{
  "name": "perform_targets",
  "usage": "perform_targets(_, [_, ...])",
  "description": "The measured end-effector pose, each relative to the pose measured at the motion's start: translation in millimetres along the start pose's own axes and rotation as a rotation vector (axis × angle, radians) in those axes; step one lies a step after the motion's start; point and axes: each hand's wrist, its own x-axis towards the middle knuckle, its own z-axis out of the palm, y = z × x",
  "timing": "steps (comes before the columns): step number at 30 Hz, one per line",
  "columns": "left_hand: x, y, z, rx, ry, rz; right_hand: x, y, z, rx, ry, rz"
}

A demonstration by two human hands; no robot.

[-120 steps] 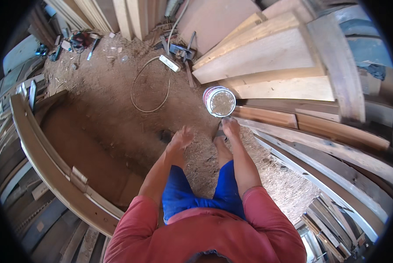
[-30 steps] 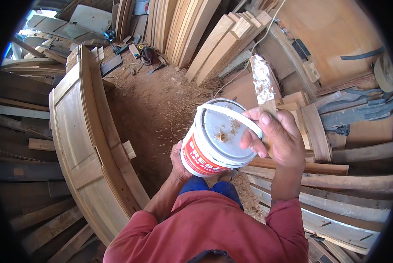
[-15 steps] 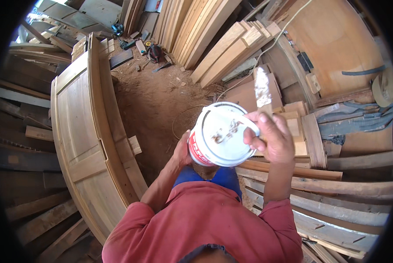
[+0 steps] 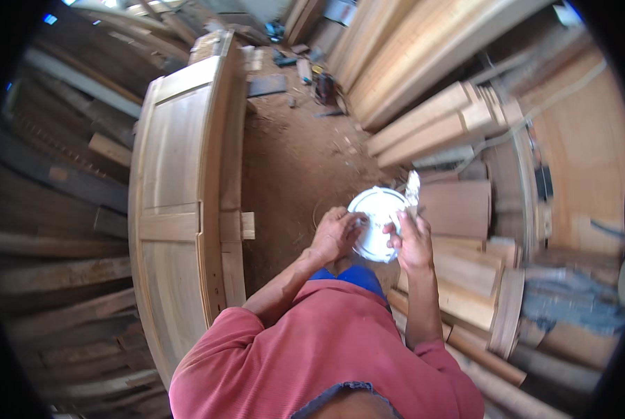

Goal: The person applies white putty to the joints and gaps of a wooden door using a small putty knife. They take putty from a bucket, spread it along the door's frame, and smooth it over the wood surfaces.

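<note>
A white bucket (image 4: 376,250) with its round lid on is in front of my blue-clad legs. My left hand (image 4: 335,235) has its fingers curled over the left part of the lid, where there are brownish marks. On the bucket's right side is my right hand (image 4: 413,244), closed round a flat stick (image 4: 413,187) that points upward and is smeared with something white. Some of its fingers also reach against the lid's right edge. The bucket's handle is hard to make out, and its lower wall is mostly hidden.
A panelled wooden door (image 4: 176,153) lies on my left, with a small block (image 4: 247,225) sticking out beside it. Stacked planks (image 4: 424,129) and more boards (image 4: 466,272) are on my right. Tools (image 4: 323,87) lie on the dusty floor (image 4: 284,164) ahead.
The bucket has dropped lower and farther from me. My left hand has moved from its side up onto the lid. The stick in my right hand has come down with it. The view has turned.
</note>
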Motion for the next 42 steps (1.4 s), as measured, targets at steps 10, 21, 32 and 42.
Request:
perform_targets(10, [77.6,-31.0,-8.0,0.137,0.172,0.084,92.1,-51.6,10.0,-0.093,-0.182,0.012])
perform_targets(21, [223.7,-102.0,-77.3,0.154,0.064,0.111,222.0,-80.1,83.5,-0.099,-0.099,0.028])
perform_targets(32, [292.5,-198.6,-175.1,-0.236,0.007,-0.3,361.7,-122.6,169.0,-0.071,-0.031,-0.03])
perform_targets(42, [312.2,-214.4,-222.5,0.11,-0.402,-0.563,474.4,-132.6,227.4,-0.249,-0.242,0.091])
